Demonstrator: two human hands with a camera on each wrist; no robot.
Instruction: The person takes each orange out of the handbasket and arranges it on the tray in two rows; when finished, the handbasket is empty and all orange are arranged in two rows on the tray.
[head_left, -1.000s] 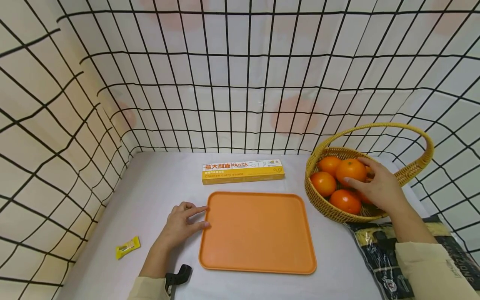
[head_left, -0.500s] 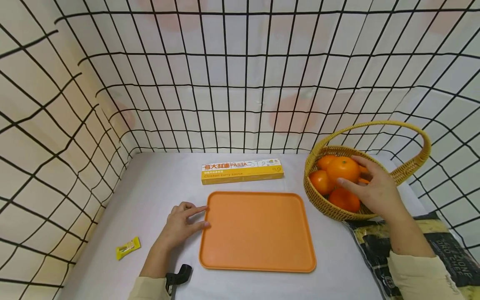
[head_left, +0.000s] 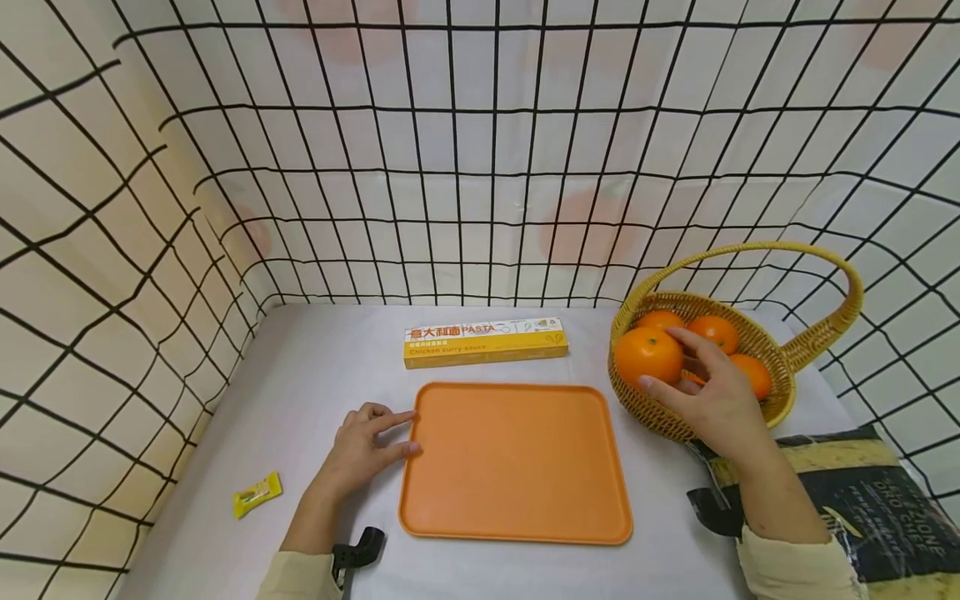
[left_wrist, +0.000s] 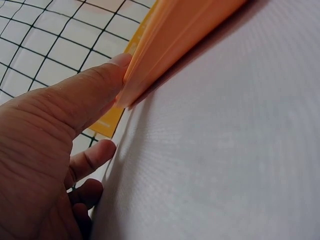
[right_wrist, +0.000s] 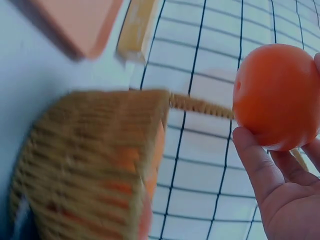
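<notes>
In the head view, my right hand (head_left: 716,404) grips a mandarin orange (head_left: 647,356) over the left part of a wicker basket (head_left: 652,414). The right wrist view has this fruit (right_wrist: 275,95) between thumb and fingers, lifted off the others. More mandarins (head_left: 714,333) lie in the basket, some partly hidden by my hand. My left hand (head_left: 363,450) touches the left rim of an orange tray (head_left: 517,467) with thumb and index finger. Seen from the left wrist, the thumb (left_wrist: 95,85) lies against the tray's rim (left_wrist: 150,55).
Behind the tray lies a yellow and white pasta box (head_left: 486,343). A small yellow wrapped packet (head_left: 257,495) is at the left. A black and gold bag (head_left: 877,500) lies under the right forearm. Black wire grid (head_left: 495,167) walls the back and sides; the basket's tall handle (head_left: 757,247) arches up.
The right hand has lifted the mandarin from the pile and carried it left toward the basket's near-left rim, uncovering other mandarins. The left hand and the tray stay in place.
</notes>
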